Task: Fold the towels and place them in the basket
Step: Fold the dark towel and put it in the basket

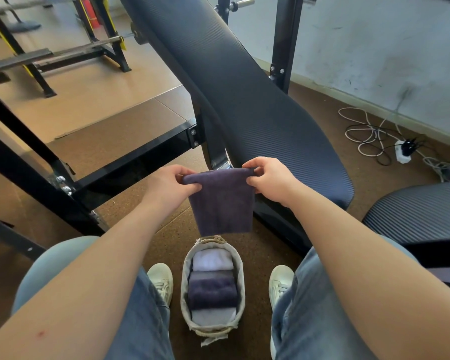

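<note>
Both hands — left, right — pinch purple towel; basket below.

A: Where are we, then?
B: It's a gym: long black ribbed padded bench right ahead, black-and-yellow steel racks over left.
A: And a chrome barbell end up top, brown speckled floor matting underfoot.

The scene is brightly and evenly lit; a pale sheen is seen on the tiled floor at upper left and on the ribbed pad; shadows are kept soft. Straight frame bars are bowed toward the edges by wide-angle distortion; the centre is rendered sharp, the corners slightly softer.
</note>
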